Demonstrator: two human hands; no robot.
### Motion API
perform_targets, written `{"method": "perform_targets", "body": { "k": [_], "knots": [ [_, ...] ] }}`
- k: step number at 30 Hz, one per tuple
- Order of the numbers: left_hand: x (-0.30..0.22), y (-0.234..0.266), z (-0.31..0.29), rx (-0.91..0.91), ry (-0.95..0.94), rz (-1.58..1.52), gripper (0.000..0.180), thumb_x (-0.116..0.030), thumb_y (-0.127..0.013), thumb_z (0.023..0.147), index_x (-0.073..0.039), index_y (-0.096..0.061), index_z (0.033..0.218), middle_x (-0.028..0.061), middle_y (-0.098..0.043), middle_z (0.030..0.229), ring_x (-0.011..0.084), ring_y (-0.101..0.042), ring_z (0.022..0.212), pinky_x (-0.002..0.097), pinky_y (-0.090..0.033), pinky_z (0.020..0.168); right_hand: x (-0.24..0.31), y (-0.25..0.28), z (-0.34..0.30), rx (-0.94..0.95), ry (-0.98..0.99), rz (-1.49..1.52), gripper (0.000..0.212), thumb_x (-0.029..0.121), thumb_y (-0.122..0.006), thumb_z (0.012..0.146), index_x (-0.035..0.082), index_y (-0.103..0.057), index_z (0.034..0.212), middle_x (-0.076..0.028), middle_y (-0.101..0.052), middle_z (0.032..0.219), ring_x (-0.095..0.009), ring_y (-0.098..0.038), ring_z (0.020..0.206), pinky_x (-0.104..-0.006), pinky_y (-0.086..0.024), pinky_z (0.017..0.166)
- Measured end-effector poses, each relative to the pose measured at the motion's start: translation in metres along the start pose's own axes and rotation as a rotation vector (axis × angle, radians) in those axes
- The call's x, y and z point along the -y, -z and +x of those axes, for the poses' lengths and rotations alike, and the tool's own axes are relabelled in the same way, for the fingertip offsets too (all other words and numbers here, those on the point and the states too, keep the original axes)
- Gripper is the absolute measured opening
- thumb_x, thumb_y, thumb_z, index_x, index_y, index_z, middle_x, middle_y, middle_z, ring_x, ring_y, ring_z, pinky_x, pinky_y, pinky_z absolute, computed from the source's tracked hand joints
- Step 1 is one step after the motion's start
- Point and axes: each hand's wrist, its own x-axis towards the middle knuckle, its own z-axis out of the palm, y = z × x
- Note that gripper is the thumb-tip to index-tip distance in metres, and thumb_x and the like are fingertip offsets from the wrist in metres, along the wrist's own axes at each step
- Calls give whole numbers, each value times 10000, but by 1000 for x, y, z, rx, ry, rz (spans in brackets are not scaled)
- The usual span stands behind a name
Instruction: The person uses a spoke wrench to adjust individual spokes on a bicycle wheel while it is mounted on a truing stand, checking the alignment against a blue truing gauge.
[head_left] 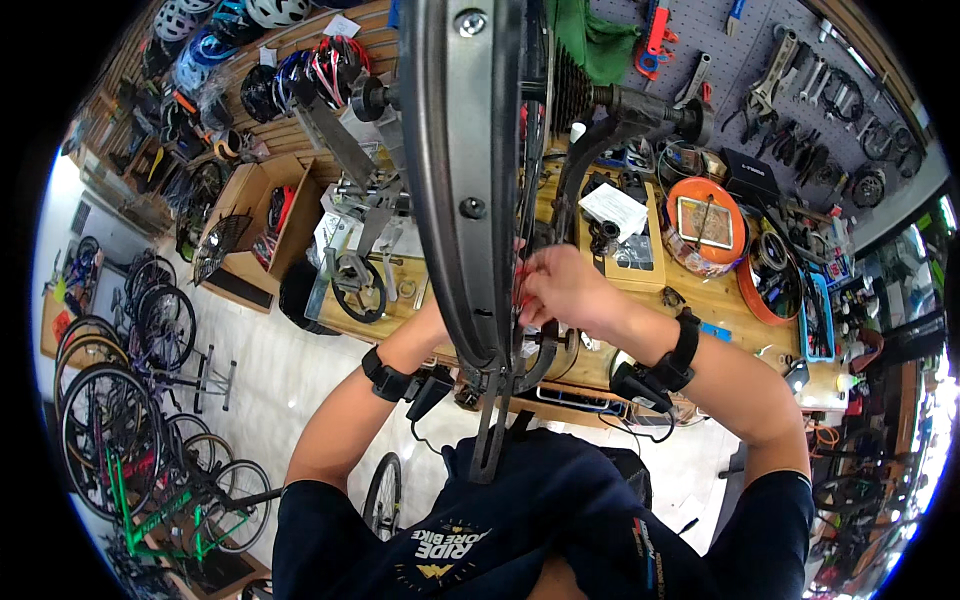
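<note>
A bare grey bicycle rim stands upright in the middle, close to me, with spoke ends showing in its channel. It sits in a truing stand, whose arms flank it, and a dark cassette shows at the hub. My right hand is at the rim's right side, beside the spokes. Its fingers are curled and pressed together near a small red thing, which is too hidden to name. My left hand reaches behind the rim from the left; its fingers are hidden there.
An orange round container and a blue tray stand on the wooden bench at right. Tools hang on the pegboard. An open cardboard box stands at left, beyond several bicycles. The stand's metal bar points toward my chest.
</note>
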Motion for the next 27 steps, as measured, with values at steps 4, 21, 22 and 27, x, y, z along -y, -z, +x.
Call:
{"method": "perform_targets", "body": {
  "k": [4,21,22,27],
  "knots": [
    [-10,-6,1,92,-70,87,661,-446,-532,981,32,-412,1423,80,-598,1226,160,-577,1108,312,-457,928,6,15,3,-213,155,-214,234,-17,-455,908,-87,-568,1100,-129,-657,811,-185,-667,604,-301,-555,543],
    [-4,-9,5,-49,-59,67,714,-477,-506,994,-16,-292,1496,134,-509,1345,222,-517,1244,359,-402,1027,-7,29,-59,-110,68,268,330,29,-543,939,-72,-528,1253,-95,-654,919,-157,-691,731,-255,-581,676],
    [-3,-7,7,-60,-32,14,620,-391,-491,1021,-12,-315,1479,131,-532,1305,214,-549,1199,351,-432,1008,-8,28,-56,-75,83,281,335,24,-547,936,-74,-524,1256,-102,-652,936,-165,-694,752,-257,-584,689],
    [-7,-15,6,-86,-67,23,430,-244,-454,1048,-10,-390,1403,110,-566,1165,172,-580,1080,317,-480,945,-8,21,-45,61,139,310,300,-16,-560,927,-123,-524,1205,-148,-651,973,-225,-712,823,-285,-603,733]
  ]
}}
